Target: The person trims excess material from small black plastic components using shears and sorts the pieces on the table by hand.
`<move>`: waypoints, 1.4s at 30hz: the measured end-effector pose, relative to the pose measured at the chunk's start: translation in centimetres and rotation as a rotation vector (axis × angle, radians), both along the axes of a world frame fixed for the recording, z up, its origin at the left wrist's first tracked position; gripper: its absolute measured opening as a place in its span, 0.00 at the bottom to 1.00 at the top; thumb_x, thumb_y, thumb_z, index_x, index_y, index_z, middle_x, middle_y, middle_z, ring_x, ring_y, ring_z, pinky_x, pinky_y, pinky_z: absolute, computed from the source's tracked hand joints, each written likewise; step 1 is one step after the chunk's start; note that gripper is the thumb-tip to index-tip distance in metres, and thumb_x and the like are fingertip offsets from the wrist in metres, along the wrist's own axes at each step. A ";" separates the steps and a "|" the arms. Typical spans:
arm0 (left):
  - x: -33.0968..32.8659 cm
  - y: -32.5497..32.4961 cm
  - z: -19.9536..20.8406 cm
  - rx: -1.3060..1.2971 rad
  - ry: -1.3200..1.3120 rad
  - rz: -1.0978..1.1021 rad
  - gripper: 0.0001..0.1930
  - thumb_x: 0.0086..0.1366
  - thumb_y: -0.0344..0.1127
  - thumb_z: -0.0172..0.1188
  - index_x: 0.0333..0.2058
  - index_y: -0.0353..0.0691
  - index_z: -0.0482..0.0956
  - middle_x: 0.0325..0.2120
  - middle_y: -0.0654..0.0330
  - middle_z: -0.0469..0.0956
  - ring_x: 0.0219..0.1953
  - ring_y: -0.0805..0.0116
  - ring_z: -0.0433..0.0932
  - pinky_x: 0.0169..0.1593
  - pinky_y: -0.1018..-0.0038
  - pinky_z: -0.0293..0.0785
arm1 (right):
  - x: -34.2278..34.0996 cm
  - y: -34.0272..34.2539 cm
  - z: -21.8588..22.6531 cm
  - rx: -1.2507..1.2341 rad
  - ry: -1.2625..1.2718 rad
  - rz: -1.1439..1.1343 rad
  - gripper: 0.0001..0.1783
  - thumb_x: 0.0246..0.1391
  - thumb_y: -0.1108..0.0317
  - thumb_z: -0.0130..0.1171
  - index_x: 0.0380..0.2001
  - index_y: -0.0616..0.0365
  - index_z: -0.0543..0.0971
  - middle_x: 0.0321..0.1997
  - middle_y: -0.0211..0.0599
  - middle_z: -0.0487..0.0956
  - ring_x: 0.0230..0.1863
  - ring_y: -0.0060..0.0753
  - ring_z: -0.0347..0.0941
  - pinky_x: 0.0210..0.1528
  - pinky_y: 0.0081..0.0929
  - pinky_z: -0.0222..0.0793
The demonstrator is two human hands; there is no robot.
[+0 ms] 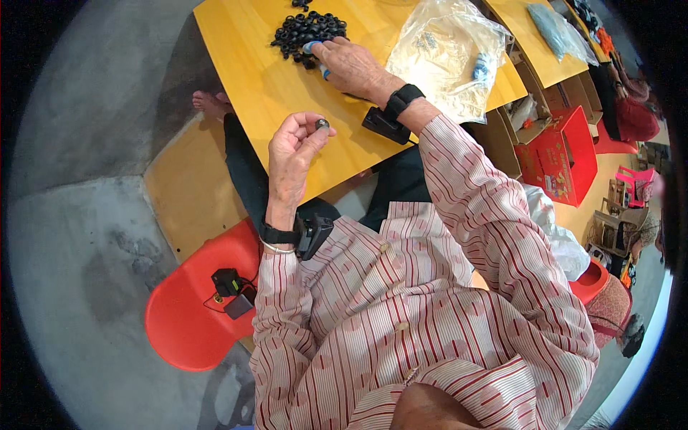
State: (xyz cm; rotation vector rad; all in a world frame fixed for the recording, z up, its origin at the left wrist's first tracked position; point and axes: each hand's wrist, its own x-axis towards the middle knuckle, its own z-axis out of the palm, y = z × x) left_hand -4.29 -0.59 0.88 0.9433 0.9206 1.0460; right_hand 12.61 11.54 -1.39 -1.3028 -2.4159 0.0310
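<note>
L arm bent, forearm pointing straight ahead; L hand (289, 154) raised over near L edge of worktop (247, 54), palm turned inward. Fingers (299, 120) curled, thumb & index closed in pinch on one small rounded part (322, 124), dark w/ greyish sheen.

R arm reaches fwd & across, elbow wide, wrist bent; R hand (355, 70) back up, fingers angled down at near R edge of pile (304, 34). Gap betw. R fingertips partly hidden; can't tell how far open or if they hold a part. Blue bits at tips, wraps or tool unclear.

Pile: many small black rounded pcs, some ring-like, smooth, heaped at far side. Worktop yellow, flat, wood-look. Bag (437, 75) R of R hand: clear plastic, crinkled. Sleeves (469, 175) striped cloth, red/white. Black strap (403, 102) on R wrist.
</note>
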 end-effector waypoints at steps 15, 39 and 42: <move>2.7 1.2 2.1 0.043 -0.209 0.249 0.09 0.62 0.25 0.56 0.41 0.35 0.70 0.33 0.59 0.76 0.34 0.75 0.74 0.40 0.82 0.69 | 1.0 -9.6 4.8 -0.865 1.524 0.069 0.25 0.54 0.72 0.57 0.56 0.56 0.67 0.41 0.29 0.74 0.43 0.20 0.69 0.51 0.22 0.63; 3.1 0.6 2.5 -0.004 -0.222 0.292 0.09 0.64 0.27 0.54 0.43 0.36 0.68 0.29 0.62 0.75 0.30 0.79 0.71 0.35 0.82 0.67 | 1.0 -10.5 6.0 -0.287 0.852 0.052 0.22 0.49 0.69 0.62 0.49 0.52 0.74 0.38 0.28 0.80 0.36 0.28 0.70 0.37 0.24 0.69; 3.3 0.8 2.9 0.023 -0.181 0.287 0.09 0.64 0.27 0.53 0.42 0.36 0.68 0.29 0.62 0.74 0.30 0.80 0.70 0.34 0.82 0.66 | 1.0 -10.3 6.3 -0.235 0.790 0.073 0.21 0.48 0.69 0.63 0.48 0.51 0.75 0.37 0.28 0.79 0.36 0.30 0.70 0.36 0.24 0.69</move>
